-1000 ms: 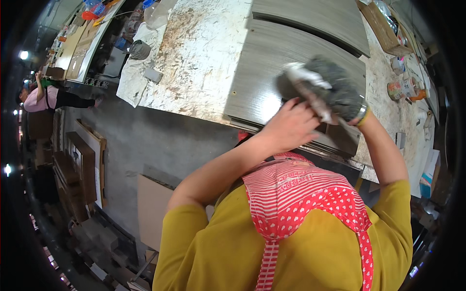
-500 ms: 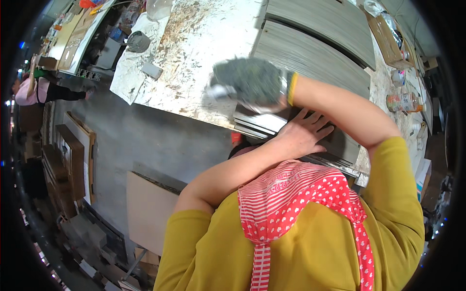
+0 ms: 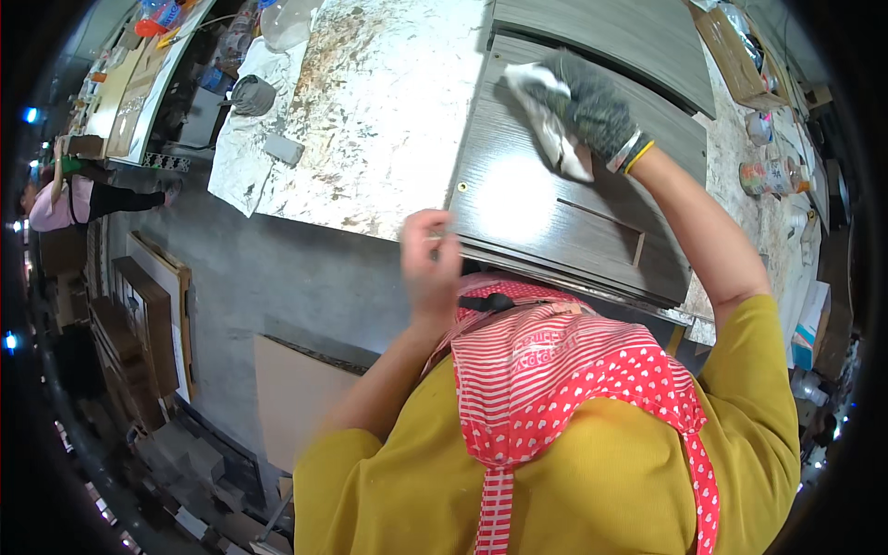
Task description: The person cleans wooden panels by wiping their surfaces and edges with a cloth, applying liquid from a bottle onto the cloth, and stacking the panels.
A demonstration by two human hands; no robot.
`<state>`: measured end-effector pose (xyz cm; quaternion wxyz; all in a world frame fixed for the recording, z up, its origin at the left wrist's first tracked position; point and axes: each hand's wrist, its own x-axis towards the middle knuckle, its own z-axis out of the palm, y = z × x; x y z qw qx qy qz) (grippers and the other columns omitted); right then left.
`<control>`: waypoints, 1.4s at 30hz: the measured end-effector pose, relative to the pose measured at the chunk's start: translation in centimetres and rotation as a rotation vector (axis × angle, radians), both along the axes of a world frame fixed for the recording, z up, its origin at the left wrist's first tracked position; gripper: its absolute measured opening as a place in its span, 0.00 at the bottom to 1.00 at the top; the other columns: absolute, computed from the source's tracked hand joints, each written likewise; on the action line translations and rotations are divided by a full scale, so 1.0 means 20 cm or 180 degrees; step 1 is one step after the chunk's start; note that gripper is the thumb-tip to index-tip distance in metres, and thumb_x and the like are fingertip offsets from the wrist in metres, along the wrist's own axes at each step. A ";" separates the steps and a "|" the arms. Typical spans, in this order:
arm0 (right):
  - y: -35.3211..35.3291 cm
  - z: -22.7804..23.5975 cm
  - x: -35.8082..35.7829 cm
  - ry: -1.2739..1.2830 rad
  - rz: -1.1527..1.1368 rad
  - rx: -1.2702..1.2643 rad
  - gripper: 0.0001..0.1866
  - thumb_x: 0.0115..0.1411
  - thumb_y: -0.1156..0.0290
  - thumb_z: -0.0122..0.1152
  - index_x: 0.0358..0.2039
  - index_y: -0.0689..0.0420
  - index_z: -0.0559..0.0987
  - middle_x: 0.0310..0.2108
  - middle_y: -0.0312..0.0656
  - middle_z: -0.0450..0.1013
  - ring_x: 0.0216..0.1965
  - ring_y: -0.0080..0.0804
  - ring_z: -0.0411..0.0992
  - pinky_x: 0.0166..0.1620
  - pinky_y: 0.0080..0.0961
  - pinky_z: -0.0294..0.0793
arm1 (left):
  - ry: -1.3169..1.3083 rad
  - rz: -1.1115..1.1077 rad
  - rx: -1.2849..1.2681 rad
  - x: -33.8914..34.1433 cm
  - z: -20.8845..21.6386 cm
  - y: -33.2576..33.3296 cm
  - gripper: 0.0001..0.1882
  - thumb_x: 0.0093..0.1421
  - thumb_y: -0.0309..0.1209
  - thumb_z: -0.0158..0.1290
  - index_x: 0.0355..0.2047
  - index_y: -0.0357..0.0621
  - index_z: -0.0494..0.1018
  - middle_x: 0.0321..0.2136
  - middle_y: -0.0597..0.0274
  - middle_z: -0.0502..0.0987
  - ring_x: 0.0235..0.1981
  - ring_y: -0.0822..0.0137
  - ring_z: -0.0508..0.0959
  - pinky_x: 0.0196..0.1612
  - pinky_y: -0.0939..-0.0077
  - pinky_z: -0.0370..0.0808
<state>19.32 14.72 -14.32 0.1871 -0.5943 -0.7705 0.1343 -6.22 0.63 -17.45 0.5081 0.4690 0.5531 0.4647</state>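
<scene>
My right hand, in a dark grey knitted glove, is closed on a white cloth. It presses the cloth onto a grey wood-grain panel lying flat on the workbench. This panel has a long cut-out slot and a small brass-coloured hole fitting near its left edge. Bare and slightly blurred, my left hand hovers by the panel's near left corner. Its fingers are half curled and apart, with nothing seen in them.
A second grey panel lies beyond. The paint-stained bench carries a grey block and a grey roll on the left. To the right are a bottle and a cardboard box. Another person stands far left.
My right hand has swept the cloth from the near left side to the far part of the panel. My left hand has lifted off the panel and moved left past its corner.
</scene>
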 end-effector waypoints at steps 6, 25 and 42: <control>-0.12 -0.05 -0.06 -0.0089 0.0162 0.0821 0.16 0.58 0.60 0.50 0.45 0.49 0.73 0.44 0.45 0.69 0.47 0.43 0.66 0.50 0.35 0.64 | -0.1226 0.0000 -0.1179 0.01 0.15 -0.03 0.23 0.57 0.25 0.45 0.54 0.36 0.58 0.46 0.58 0.67 0.41 0.76 0.67 0.45 0.79 0.64; -0.10 -0.01 -0.08 0.0132 0.0397 0.1056 0.14 0.57 0.61 0.52 0.42 0.49 0.75 0.42 0.42 0.70 0.46 0.41 0.67 0.48 0.32 0.65 | -0.2011 0.0681 -0.1326 0.02 0.04 -0.03 0.17 0.59 0.27 0.48 0.49 0.41 0.68 0.43 0.67 0.72 0.42 0.76 0.69 0.46 0.76 0.65; -0.11 -0.01 -0.08 0.0136 0.0348 0.0981 0.14 0.57 0.61 0.51 0.42 0.48 0.75 0.43 0.41 0.70 0.46 0.40 0.67 0.50 0.33 0.64 | -0.1688 0.0541 -0.1316 0.04 0.10 -0.05 0.20 0.60 0.35 0.46 0.52 0.43 0.66 0.45 0.71 0.71 0.45 0.79 0.66 0.48 0.76 0.61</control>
